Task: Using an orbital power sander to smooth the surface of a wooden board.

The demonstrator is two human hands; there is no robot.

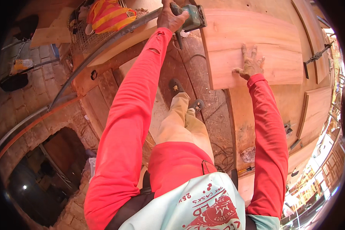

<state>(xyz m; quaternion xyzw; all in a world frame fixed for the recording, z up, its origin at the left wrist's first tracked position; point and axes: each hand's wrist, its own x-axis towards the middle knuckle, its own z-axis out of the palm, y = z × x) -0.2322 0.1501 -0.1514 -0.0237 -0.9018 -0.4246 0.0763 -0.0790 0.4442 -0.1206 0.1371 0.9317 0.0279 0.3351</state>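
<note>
My left hand (171, 18), at the top of the head view, is wrapped round a green handheld power tool that looks like a sander (192, 18). Its flat base is turned sideways toward the left edge of a pale reddish wooden board (272, 42); whether base and edge touch, I cannot tell. On that board my right hand (252, 66) lies flat, fingers spread, holding nothing. The board rests on a larger wooden worktop (253, 115) and juts slightly past its left side. From the sander a dark cord end hangs down.
Another plank (309, 38) and a smaller board (314, 109) lie to the right, near a metal clamp (318, 53). A curved metal rail (74, 74) runs along the left. Below it gapes a dark wall opening (46, 172). A red-and-yellow striped bag (107, 16) sits upper left.
</note>
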